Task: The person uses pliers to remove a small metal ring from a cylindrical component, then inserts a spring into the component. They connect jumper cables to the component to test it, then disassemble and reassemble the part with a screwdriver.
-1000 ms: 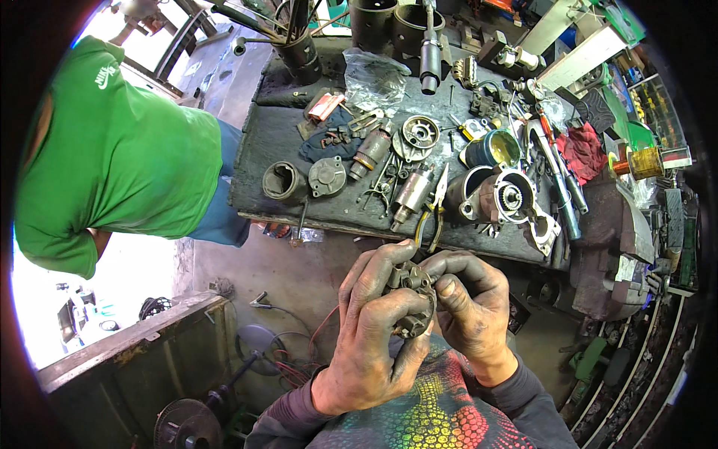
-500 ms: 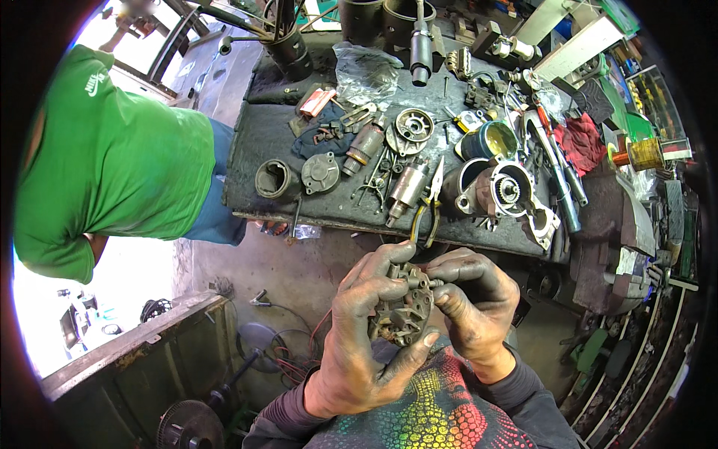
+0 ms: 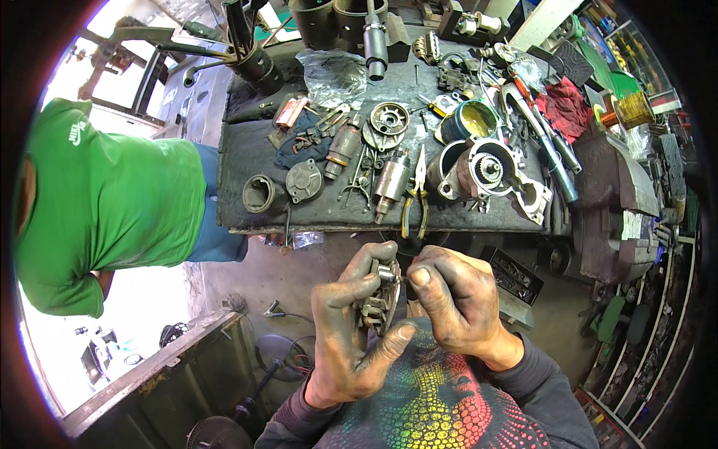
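Observation:
My left hand (image 3: 348, 322) grips a greasy round metal part (image 3: 380, 299) with blocky fittings, tilted nearly edge-on in front of my chest. Its fingers wrap over the top and the thumb lies along the lower side. A small bright cylinder sticks out near the part's upper edge. Close beside it, my right hand (image 3: 460, 303) is closed in a pinch, thumb against curled forefinger. Something thin and small shows at those fingertips, too little to name. Beyond both hands, pliers (image 3: 417, 196) with yellow-black handles lie at the bench's front edge.
The dark workbench (image 3: 247, 157) carries a motor housing (image 3: 490, 168), two armatures, a round cover (image 3: 304, 181), a metal cup (image 3: 260, 193) and a tin of grease (image 3: 477, 120). A person in a green shirt (image 3: 142, 202) stands left. A vise (image 3: 617, 209) is at right; a metal bin (image 3: 164, 382) stands lower left.
The round part has turned from facing me to nearly edge-on. My right hand has shifted left and closed into a tighter pinch. The view has swung slightly.

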Action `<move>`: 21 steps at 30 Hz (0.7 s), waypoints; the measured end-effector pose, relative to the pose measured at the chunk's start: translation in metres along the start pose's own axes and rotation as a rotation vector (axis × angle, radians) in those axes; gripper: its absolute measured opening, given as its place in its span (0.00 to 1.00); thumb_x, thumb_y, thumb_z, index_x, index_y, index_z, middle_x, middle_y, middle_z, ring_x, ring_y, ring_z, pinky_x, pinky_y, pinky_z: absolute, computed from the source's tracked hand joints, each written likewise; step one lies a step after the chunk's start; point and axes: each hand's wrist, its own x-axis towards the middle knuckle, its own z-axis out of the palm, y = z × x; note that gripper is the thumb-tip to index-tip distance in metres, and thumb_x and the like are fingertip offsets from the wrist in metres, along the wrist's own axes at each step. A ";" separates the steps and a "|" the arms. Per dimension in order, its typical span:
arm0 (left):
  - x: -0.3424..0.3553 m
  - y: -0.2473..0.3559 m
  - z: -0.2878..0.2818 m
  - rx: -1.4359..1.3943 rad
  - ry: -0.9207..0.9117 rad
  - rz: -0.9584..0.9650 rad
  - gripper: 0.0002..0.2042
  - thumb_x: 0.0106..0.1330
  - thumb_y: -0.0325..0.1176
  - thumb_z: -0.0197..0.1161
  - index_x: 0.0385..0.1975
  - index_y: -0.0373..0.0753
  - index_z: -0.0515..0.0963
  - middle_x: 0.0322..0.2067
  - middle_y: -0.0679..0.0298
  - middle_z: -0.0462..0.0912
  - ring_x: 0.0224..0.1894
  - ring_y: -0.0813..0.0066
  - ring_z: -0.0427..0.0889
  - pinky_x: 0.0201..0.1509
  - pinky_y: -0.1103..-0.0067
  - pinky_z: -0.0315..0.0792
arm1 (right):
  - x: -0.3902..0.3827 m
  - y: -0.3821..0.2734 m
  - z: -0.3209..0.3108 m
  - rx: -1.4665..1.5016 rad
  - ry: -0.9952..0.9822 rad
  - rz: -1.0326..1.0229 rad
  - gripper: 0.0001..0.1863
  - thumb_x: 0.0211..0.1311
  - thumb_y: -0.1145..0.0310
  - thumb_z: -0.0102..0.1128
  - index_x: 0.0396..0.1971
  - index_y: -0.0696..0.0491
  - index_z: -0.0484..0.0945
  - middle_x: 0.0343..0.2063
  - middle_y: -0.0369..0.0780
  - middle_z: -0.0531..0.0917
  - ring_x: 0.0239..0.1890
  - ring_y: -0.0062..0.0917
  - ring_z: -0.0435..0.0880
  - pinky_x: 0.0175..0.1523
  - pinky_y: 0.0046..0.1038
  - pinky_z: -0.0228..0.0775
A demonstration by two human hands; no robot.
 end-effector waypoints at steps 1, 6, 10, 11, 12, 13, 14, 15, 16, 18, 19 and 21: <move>0.001 0.001 0.001 -0.039 0.005 -0.043 0.30 0.67 0.23 0.68 0.62 0.38 0.56 0.68 0.36 0.60 0.66 0.60 0.70 0.70 0.66 0.68 | 0.000 0.001 -0.002 0.031 -0.013 0.048 0.08 0.69 0.71 0.63 0.33 0.61 0.81 0.24 0.44 0.79 0.25 0.38 0.80 0.31 0.32 0.73; 0.003 0.003 0.003 -0.362 0.061 -0.293 0.28 0.70 0.28 0.66 0.62 0.37 0.57 0.67 0.44 0.63 0.63 0.66 0.71 0.68 0.68 0.68 | -0.001 0.009 -0.008 -0.059 0.013 -0.129 0.13 0.64 0.68 0.69 0.42 0.62 0.81 0.34 0.47 0.81 0.32 0.39 0.82 0.38 0.33 0.76; 0.001 0.002 0.006 -0.453 0.081 -0.378 0.26 0.72 0.32 0.64 0.63 0.37 0.57 0.67 0.47 0.64 0.59 0.69 0.72 0.66 0.69 0.68 | -0.005 0.011 -0.012 -0.310 -0.011 -0.263 0.21 0.55 0.69 0.74 0.47 0.61 0.80 0.38 0.45 0.81 0.36 0.38 0.83 0.41 0.34 0.77; 0.001 0.001 0.007 -0.473 0.087 -0.396 0.26 0.72 0.32 0.64 0.63 0.37 0.57 0.67 0.48 0.64 0.59 0.69 0.72 0.65 0.70 0.68 | -0.004 0.013 -0.012 -0.350 0.010 -0.302 0.22 0.54 0.69 0.74 0.48 0.61 0.80 0.38 0.45 0.81 0.36 0.38 0.82 0.41 0.34 0.77; 0.001 -0.001 0.007 -0.448 0.071 -0.387 0.26 0.72 0.32 0.64 0.62 0.37 0.57 0.67 0.48 0.64 0.59 0.69 0.72 0.65 0.70 0.68 | -0.003 0.014 -0.012 -0.390 0.030 -0.343 0.22 0.54 0.69 0.74 0.48 0.61 0.80 0.39 0.45 0.81 0.36 0.38 0.82 0.42 0.34 0.76; 0.001 -0.001 0.008 -0.421 0.059 -0.380 0.26 0.72 0.32 0.64 0.62 0.37 0.57 0.66 0.48 0.64 0.59 0.69 0.72 0.65 0.70 0.68 | -0.005 0.014 -0.015 -0.432 0.002 -0.327 0.21 0.51 0.71 0.73 0.46 0.59 0.80 0.38 0.43 0.80 0.34 0.36 0.80 0.41 0.33 0.74; 0.001 -0.002 0.008 -0.401 0.056 -0.374 0.26 0.72 0.32 0.64 0.62 0.37 0.57 0.66 0.48 0.64 0.59 0.69 0.71 0.65 0.70 0.68 | -0.005 0.014 -0.017 -0.437 -0.016 -0.351 0.20 0.50 0.71 0.73 0.45 0.59 0.80 0.37 0.42 0.79 0.34 0.35 0.79 0.40 0.33 0.73; 0.002 -0.003 0.009 -0.350 0.033 -0.360 0.26 0.72 0.31 0.64 0.62 0.37 0.57 0.66 0.48 0.64 0.59 0.69 0.71 0.65 0.70 0.68 | -0.004 0.014 -0.020 -0.459 -0.051 -0.359 0.20 0.49 0.72 0.72 0.43 0.58 0.80 0.36 0.41 0.78 0.33 0.35 0.78 0.39 0.33 0.72; 0.002 -0.004 0.009 -0.306 0.018 -0.342 0.26 0.72 0.31 0.63 0.62 0.37 0.56 0.66 0.48 0.64 0.59 0.69 0.71 0.65 0.70 0.68 | -0.004 0.014 -0.024 -0.487 -0.089 -0.362 0.19 0.48 0.72 0.72 0.42 0.58 0.80 0.35 0.41 0.78 0.32 0.34 0.78 0.38 0.33 0.70; 0.004 -0.006 0.010 -0.247 -0.016 -0.318 0.25 0.72 0.30 0.63 0.62 0.37 0.56 0.66 0.48 0.64 0.59 0.69 0.71 0.66 0.70 0.68 | -0.004 0.016 -0.029 -0.458 -0.119 -0.357 0.17 0.47 0.71 0.72 0.39 0.57 0.79 0.31 0.39 0.74 0.31 0.32 0.76 0.37 0.32 0.69; 0.004 -0.007 0.011 -0.228 -0.031 -0.316 0.25 0.72 0.29 0.62 0.62 0.37 0.56 0.66 0.48 0.63 0.58 0.69 0.71 0.66 0.70 0.68 | -0.005 0.017 -0.030 -0.447 -0.121 -0.359 0.16 0.48 0.72 0.72 0.38 0.57 0.79 0.31 0.40 0.74 0.31 0.32 0.77 0.37 0.32 0.70; 0.005 -0.010 0.012 -0.124 -0.072 -0.294 0.25 0.72 0.28 0.61 0.62 0.37 0.55 0.66 0.47 0.62 0.59 0.69 0.71 0.66 0.70 0.68 | -0.009 0.018 -0.032 -0.401 -0.115 -0.313 0.14 0.52 0.72 0.72 0.37 0.58 0.78 0.30 0.40 0.74 0.30 0.33 0.77 0.35 0.32 0.70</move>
